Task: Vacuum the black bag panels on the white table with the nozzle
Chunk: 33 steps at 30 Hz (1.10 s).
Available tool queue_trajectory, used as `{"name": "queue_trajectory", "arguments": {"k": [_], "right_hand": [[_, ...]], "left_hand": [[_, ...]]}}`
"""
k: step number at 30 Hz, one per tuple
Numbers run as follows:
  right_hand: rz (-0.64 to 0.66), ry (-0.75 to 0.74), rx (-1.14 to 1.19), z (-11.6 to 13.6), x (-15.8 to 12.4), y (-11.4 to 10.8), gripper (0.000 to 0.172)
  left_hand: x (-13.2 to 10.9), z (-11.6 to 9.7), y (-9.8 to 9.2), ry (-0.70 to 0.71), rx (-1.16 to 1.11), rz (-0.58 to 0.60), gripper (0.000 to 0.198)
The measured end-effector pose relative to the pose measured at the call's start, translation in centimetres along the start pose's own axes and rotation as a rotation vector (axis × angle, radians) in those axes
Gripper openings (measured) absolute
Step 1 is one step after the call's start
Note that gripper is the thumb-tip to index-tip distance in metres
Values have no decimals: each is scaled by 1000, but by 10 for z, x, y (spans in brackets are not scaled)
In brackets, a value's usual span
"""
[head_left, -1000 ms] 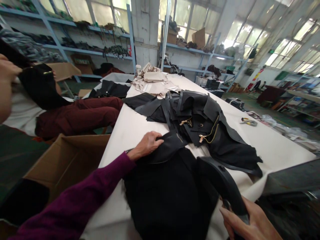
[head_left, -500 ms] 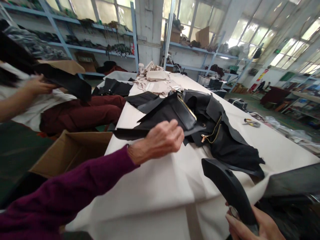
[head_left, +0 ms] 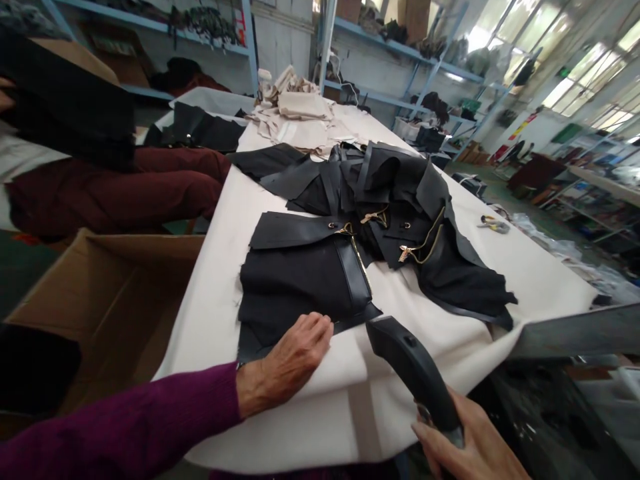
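A black fabric panel point(head_left: 300, 273) with a leather strip and a gold zipper lies flat on the cream-covered table point(head_left: 505, 267). My left hand point(head_left: 293, 360), in a purple sleeve, rests on the panel's near edge with its fingers stretched flat. At the table's near edge my right hand point(head_left: 470, 447) is wrapped round the lower end of a black handled tool point(head_left: 413, 370). The tool's tip points up toward the panel, just to its right. Behind the panel sits a heap of black pieces point(head_left: 400, 207) with gold chains.
An open cardboard box point(head_left: 115, 293) stands left of the table. A seated person in dark red trousers point(head_left: 120, 190) holds black material at far left. Cream pieces point(head_left: 300, 117) are stacked at the table's far end. Scissors point(head_left: 493, 225) lie at right. Shelves line the back wall.
My left hand has carried the black panel down from the air and spread it flat on the table. The tool in my right hand has shifted slightly left.
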State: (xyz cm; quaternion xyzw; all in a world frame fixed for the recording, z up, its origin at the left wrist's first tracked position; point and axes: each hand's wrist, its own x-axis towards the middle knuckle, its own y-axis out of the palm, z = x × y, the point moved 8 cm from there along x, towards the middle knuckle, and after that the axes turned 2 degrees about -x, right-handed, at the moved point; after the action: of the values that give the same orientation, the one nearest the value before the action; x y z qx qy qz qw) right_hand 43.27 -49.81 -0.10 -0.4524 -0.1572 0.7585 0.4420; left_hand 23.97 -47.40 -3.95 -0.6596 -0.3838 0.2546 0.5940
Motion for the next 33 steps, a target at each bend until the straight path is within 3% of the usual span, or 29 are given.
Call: {"name": "queue_trajectory", "arguments": {"k": [4, 10, 17, 21, 27, 30, 33], "right_hand": [[49, 0, 76, 22, 20, 9, 20], [42, -25, 80, 52, 43, 3, 19], [-2, -118, 49, 64, 55, 1, 23], [-62, -141, 44, 71, 70, -15, 32], [-239, -103, -7, 59, 39, -61, 33], [-219, -54, -29, 40, 20, -60, 36], [-110, -25, -6, 24, 15, -42, 35]], "left_hand": [[2, 9, 2, -36, -142, 69, 43], [5, 13, 3, 4, -116, 39, 40], [5, 9, -8, 28, -83, 18, 35], [2, 9, -12, 21, -63, -2, 27], [-2, 9, -9, 5, -112, -35, 26], [-2, 10, -5, 9, -129, -20, 30], [-3, 9, -4, 14, -136, -7, 31]]}}
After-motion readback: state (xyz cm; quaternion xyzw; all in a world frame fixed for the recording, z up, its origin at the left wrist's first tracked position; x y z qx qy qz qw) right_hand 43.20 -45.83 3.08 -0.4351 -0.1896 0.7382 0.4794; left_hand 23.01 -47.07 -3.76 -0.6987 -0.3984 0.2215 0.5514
